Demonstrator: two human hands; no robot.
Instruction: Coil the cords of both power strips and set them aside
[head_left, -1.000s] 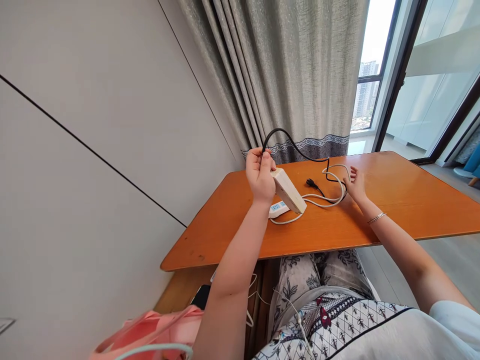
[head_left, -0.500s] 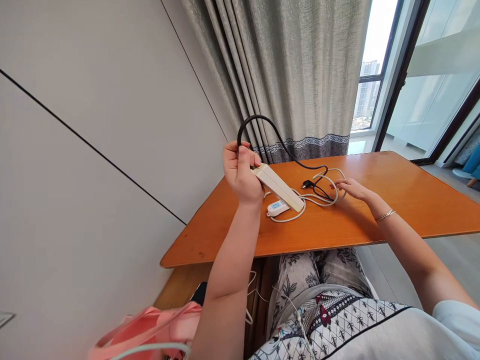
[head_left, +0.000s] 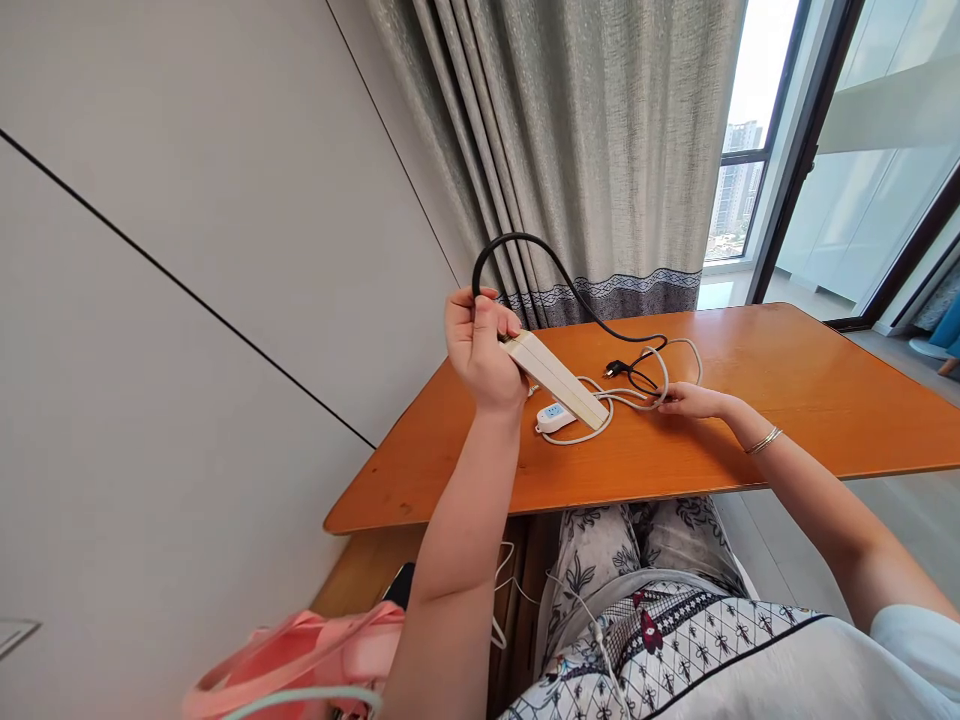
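My left hand (head_left: 486, 350) is closed round the end of a cream power strip (head_left: 559, 378), lifted over the table and tilted down to the right. A black cord (head_left: 551, 250) arches up from that end and drops to the table. My right hand (head_left: 694, 400) rests low at the cables, its fingertips closed at a loop of white cord (head_left: 664, 375). Close by lie a black plug (head_left: 616, 369) and a small white power strip (head_left: 555, 417) with blue socket faces, partly covered by the cream one.
The orange-brown wooden table (head_left: 795, 400) has its near edge over my lap. A grey curtain (head_left: 615, 150) hangs behind it, with a glass door frame (head_left: 802, 160) to the right. A pink bag (head_left: 307, 660) sits below left, beside the wall (head_left: 187, 200).
My right hand has moved slightly down and toward me, and its fingers have drawn in at the white cord. The white loops have shifted; my left hand stays nearly still.
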